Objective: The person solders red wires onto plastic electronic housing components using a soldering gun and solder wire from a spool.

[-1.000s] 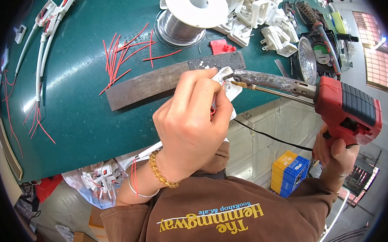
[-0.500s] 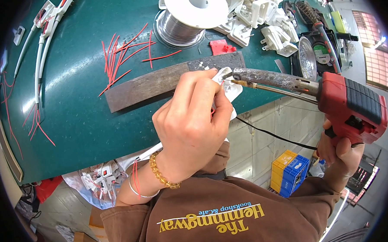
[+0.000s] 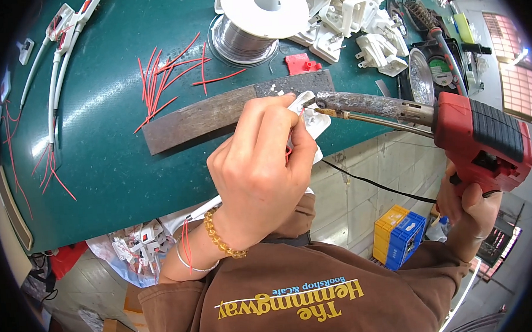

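Observation:
My left hand [image 3: 259, 151] is closed in a pinch around a white plastic plug housing [image 3: 319, 123] at the front edge of the table. Red wire [image 3: 288, 155] shows between its fingers, and a white cable [image 3: 202, 209] runs out below the wrist. My right hand [image 3: 472, 207] is wrapped around the handle of a red and black soldering gun [image 3: 484, 138]. The gun's long metal barrel points left, with its tip at the upper part of the housing. A thin tube along the barrel ends there too. The fingers hide much of the housing's inside.
Behind the left hand lies a dark flat bar [image 3: 201, 118]. Cut red wires [image 3: 161, 81], a solder spool [image 3: 248, 33], a red block [image 3: 301, 63] and piled white plugs [image 3: 345, 14] lie beyond. A black cord [image 3: 373, 185] hangs past the table edge near a yellow-blue crate [image 3: 400, 237].
Very little differs. The view has shifted slightly, and the soldering gun's tip stays at the plug housing. Both hands keep their holds.

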### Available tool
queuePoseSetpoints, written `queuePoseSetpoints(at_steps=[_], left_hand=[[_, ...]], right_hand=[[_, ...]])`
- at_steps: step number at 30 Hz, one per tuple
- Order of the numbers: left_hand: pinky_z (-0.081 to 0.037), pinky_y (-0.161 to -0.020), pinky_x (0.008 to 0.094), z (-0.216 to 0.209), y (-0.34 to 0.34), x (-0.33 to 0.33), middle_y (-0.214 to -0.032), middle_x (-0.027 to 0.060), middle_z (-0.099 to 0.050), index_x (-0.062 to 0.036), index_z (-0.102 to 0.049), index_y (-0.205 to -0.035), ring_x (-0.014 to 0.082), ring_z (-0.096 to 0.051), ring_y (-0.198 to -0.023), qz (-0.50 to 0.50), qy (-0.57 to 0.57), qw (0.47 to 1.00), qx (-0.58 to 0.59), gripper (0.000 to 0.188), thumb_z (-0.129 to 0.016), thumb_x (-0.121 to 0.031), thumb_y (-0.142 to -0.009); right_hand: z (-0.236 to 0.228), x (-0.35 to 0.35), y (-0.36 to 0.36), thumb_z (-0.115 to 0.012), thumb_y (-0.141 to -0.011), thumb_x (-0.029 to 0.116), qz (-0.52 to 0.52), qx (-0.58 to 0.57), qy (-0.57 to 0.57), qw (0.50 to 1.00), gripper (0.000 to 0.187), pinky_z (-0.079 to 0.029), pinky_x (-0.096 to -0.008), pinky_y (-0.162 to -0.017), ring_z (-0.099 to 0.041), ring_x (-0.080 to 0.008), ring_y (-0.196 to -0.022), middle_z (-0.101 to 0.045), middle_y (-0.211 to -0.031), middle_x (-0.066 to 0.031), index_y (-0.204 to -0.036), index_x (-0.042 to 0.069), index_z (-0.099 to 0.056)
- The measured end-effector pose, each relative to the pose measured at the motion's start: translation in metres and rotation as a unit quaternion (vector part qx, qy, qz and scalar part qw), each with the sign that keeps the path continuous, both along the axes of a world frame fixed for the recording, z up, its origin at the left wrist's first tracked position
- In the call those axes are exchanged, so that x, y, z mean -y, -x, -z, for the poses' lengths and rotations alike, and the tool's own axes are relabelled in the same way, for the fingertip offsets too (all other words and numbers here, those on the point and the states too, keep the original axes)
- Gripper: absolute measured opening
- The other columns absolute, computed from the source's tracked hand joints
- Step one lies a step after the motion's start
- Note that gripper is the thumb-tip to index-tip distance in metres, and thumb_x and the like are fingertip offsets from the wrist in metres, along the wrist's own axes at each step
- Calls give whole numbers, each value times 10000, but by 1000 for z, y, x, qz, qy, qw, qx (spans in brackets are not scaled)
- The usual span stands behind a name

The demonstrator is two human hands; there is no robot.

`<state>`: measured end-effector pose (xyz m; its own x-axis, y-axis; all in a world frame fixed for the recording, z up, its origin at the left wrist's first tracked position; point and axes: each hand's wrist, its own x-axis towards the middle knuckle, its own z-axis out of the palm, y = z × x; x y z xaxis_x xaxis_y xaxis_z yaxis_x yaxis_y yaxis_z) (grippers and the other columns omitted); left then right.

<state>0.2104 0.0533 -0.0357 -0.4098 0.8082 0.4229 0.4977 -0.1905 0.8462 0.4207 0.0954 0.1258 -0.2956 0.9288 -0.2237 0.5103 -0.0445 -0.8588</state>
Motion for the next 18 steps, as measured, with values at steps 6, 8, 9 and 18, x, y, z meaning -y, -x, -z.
queuePoseSetpoints(at_steps=[6, 8, 9, 18], left_hand=[[-460, -451, 292, 2, -1, -2, -841, 58, -637, -36, -573, -752, 192, -587, -508, -26, -19, 999, -8, 147, -660, 39, -660], [-459, -449, 294, 3, 0, -1, -835, 54, -634, -35, -587, -755, 192, -587, -506, -32, -17, 999, -15, 145, -660, 38, -654], [-459, -449, 294, 2, 1, 1, -835, 54, -634, -35, -587, -755, 192, -587, -506, -36, -15, 999, -19, 145, -660, 38, -654], [-445, -438, 295, 0, 0, -1, -827, 44, -622, -35, -597, -747, 187, -570, -486, -28, -5, 999, -30, 130, -660, 31, -654]], right_hand=[[-7, -1, -6, -708, -790, 466, -11, 36, 14, 999, 685, -297, -223, -340, -380, -79, -323, -427, -447, -6, -1039, -122, -459], [0, -3, -19, -711, -787, 466, -17, 17, 17, 1000, 707, -303, -225, -344, -385, -79, -327, -429, -447, -6, -1068, -128, -450], [3, -4, -23, -713, -784, 466, -21, 1, 18, 1000, 731, -309, -227, -347, -390, -80, -330, -430, -448, -5, -1098, -134, -440], [8, 3, -26, -745, -733, 506, -19, 32, -34, 999, 820, -351, -222, -371, -425, -86, -346, -469, -463, -8, -1123, -143, -432]])
